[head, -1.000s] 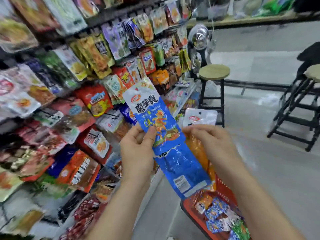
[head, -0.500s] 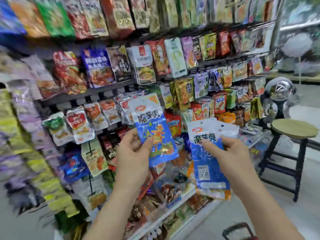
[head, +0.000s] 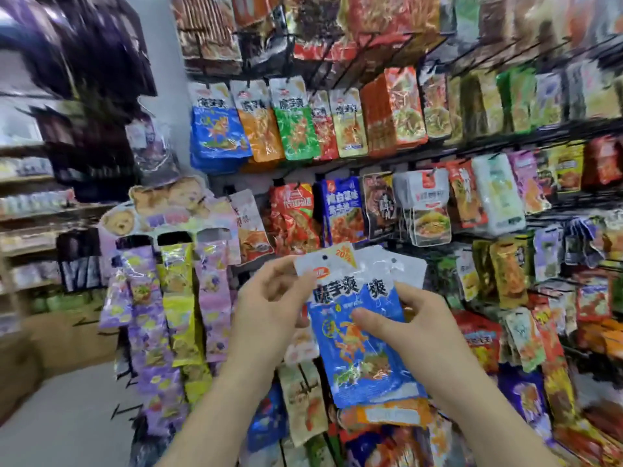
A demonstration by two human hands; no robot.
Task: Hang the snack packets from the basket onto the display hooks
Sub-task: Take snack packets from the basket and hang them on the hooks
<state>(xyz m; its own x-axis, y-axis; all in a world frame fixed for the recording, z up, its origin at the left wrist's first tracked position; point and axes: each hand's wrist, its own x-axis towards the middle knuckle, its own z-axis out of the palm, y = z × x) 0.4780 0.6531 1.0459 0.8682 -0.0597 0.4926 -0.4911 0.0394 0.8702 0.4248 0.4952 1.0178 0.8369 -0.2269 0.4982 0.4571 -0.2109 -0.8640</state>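
I hold a small stack of blue-and-white snack packets (head: 357, 335) upright in front of the display rack, with an orange packet (head: 387, 414) showing at the bottom of the stack. My left hand (head: 269, 305) pinches the front packet's white top-left edge. My right hand (head: 414, 328) grips the stack from the right, thumb across the blue front. Matching blue packets (head: 217, 129) hang on a hook at the upper left of the rack, beside orange (head: 259, 129) and green (head: 296, 129) ones. The basket is out of view.
Black wire hooks (head: 371, 59) full of hanging packets cover the wall ahead and to the right. A bear-printed cardboard stand (head: 168, 203) with purple and yellow packet strips stands at the left. Blurred shelves (head: 30, 214) and bare floor (head: 67, 416) lie further left.
My view swung left and up along the rack; the stools and basket left the frame. My two hands came together, and the separate packets now overlap as one stack.
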